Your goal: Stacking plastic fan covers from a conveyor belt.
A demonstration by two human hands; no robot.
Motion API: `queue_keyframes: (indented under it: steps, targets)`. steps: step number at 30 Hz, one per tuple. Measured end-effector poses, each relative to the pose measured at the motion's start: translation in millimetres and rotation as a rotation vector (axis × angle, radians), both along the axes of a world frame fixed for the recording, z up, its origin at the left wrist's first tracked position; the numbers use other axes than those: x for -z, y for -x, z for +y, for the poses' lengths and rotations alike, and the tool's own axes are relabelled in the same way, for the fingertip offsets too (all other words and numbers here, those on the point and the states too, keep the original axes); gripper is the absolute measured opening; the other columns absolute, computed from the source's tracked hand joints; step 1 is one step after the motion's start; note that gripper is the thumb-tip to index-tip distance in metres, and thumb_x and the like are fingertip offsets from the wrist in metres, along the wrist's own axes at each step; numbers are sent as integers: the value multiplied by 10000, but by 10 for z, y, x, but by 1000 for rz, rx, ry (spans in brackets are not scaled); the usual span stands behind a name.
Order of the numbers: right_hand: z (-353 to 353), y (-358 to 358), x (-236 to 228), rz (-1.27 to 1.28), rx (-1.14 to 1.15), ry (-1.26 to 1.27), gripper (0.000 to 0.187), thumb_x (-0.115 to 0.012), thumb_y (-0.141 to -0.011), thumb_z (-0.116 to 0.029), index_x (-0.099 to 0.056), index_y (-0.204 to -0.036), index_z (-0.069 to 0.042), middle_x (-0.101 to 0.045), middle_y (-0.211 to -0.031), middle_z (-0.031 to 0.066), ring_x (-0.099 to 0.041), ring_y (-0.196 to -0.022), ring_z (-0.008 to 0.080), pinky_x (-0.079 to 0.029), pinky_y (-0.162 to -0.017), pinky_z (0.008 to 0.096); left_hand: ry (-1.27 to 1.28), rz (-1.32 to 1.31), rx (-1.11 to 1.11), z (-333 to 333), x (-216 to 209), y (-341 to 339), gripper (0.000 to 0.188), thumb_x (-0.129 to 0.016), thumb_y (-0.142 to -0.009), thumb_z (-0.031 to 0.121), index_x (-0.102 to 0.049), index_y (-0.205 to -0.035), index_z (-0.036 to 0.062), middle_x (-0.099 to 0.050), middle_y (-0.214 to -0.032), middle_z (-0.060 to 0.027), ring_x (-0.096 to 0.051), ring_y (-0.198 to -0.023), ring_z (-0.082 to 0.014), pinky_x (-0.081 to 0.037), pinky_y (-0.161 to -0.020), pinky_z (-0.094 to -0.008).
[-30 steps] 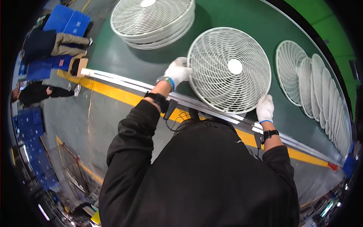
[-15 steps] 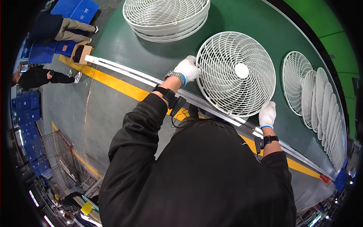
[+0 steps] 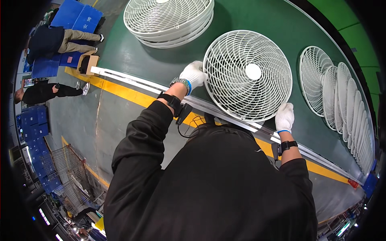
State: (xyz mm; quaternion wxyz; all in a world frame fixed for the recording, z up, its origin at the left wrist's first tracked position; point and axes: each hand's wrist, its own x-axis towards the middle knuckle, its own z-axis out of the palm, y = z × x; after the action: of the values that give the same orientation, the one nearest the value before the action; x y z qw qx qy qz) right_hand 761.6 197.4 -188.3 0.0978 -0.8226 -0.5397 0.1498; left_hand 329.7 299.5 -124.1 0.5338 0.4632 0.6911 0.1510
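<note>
White grille (image 3: pixel 253 72), nearby stack (image 3: pixel 171 24) cut off

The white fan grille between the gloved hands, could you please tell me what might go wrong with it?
The left hand and right hand hold the fan grille only by its rim, so it might slip. Swung left, it could bump the grille stack; swung right, the overlapping grilles.

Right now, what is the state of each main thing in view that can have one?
Round grille: held at two sides of its rim.
Left hand: gloved, closed on the left rim.
Right hand: gloved, closed on the lower right rim.
Grille stack: piled one on another.
Grille row: overlapping.
Cardboard box: open.
</note>
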Motion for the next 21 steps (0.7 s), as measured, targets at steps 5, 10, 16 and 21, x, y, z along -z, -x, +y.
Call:
queue_keyframes:
  steps: [5,10,16,21]
  targets:
    - [23,77,-221,91,51,-25,436,-427,-1117,-376,-609,-1061,16,-710,-1011,341,-691,-965,535,-545,-885,587,-55,245,50,-1,-102,-14,406,-746,-852,123,-733,-1244,21,-787,-975,-137,-780,-907,-213,-628,-807,-338]
    - [20,-52,-45,47,-19,-65,443,-420,-1121,-380,-602,-1055,18,-706,-1006,342,-686,-962,536,-545,-887,584,-26,111,-46,21,8,-66,377,-766,-850,135,-737,-1207,15,-782,-941,-141,-777,-880,-211,-634,-791,-341]
    - [9,87,-177,111,33,-27,440,-423,-1122,-380,-594,-1046,18,-701,-1006,345,-686,-963,533,-549,-883,579,78,-3,-211,131,41,35,373,-776,-857,133,-728,-1204,5,-780,-987,-149,-778,-879,-245,-647,-783,-359]
    - [12,40,-178,121,62,-17,428,-429,-1121,-374,-593,-1046,14,-701,-1009,347,-686,-969,530,-546,-886,582,85,38,-48,245,110,66,405,-775,-857,127,-706,-1236,2,-761,-1122,-180,-778,-947,-253,-655,-773,-376]
